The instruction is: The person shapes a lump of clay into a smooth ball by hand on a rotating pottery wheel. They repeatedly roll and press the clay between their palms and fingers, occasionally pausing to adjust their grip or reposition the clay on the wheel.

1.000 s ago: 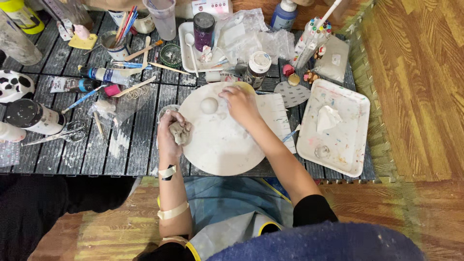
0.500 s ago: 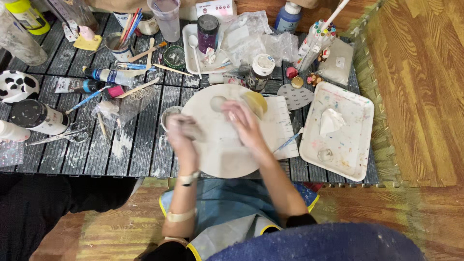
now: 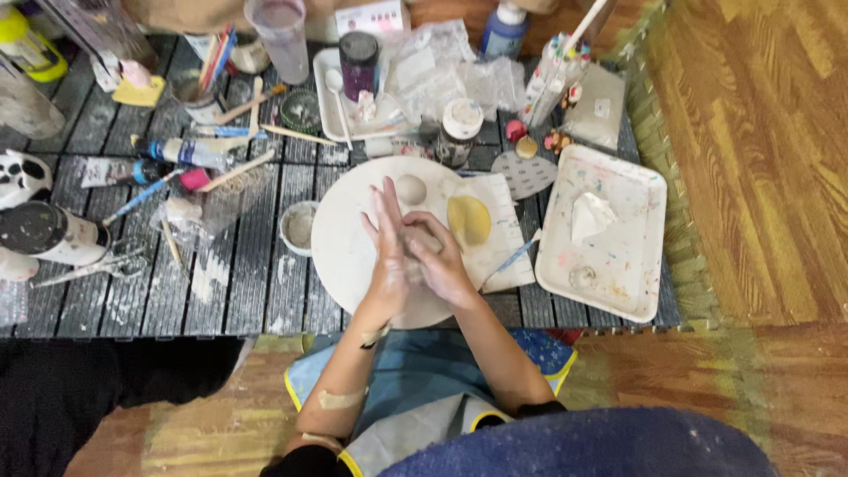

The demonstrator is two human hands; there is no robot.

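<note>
A lump of grey clay (image 3: 419, 240) is pressed between the flat left hand (image 3: 389, 247) and the cupped right hand (image 3: 442, 261), held above a round white board (image 3: 344, 238), beside a small clay ball (image 3: 411, 189) and a yellow disc (image 3: 469, 220)

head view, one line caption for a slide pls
Left hand and right hand press a clay lump together over a round white board.

Even, fairly bright indoor light falls from above with only soft shadows, the round white board (image 3: 353, 238) glares slightly at centre, the hands over it are faintly motion-blurred, and edges far from it bend and smear.
</note>
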